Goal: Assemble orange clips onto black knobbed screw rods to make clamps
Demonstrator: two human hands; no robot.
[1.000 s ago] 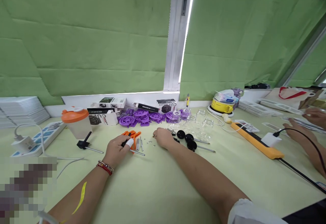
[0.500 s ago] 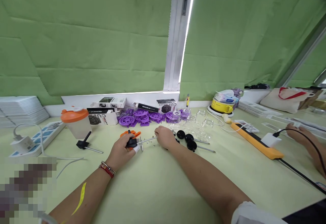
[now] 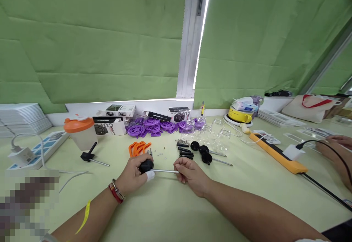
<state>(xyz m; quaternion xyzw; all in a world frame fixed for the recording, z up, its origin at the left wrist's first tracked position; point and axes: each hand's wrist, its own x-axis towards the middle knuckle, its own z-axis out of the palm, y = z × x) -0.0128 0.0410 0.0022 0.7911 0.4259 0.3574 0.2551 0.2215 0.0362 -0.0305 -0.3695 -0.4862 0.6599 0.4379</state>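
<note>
My left hand [image 3: 134, 176] is closed around the black knob [image 3: 146, 165] of a metal rod [image 3: 164, 171], which lies level and points right. A white wrap covers the thumb tip. My right hand [image 3: 194, 176] pinches the rod's far end; whether a small part is also between those fingertips is hidden. Just beyond the right hand lie black sleeve-like pieces [image 3: 184, 153] and springs [image 3: 182, 141]. Several black-knobbed rods [image 3: 206, 157] lie to their right. Orange loop-shaped parts [image 3: 139, 148] and tiny metal bits [image 3: 161, 154] are beyond the left hand.
Purple wheel-shaped parts [image 3: 152, 125], boxes [image 3: 112, 126] and clear cups [image 3: 216, 126] line the back. A shaker bottle [image 3: 82, 134], another knobbed rod [image 3: 92, 156] and a power strip [image 3: 41, 152] stand left. Rightward are an orange power strip [image 3: 277, 154] and another person's hand [image 3: 334, 152].
My right hand has come back toward me from the black pieces and springs, uncovering them. My left hand has brought the rod nearer and turned it level.
</note>
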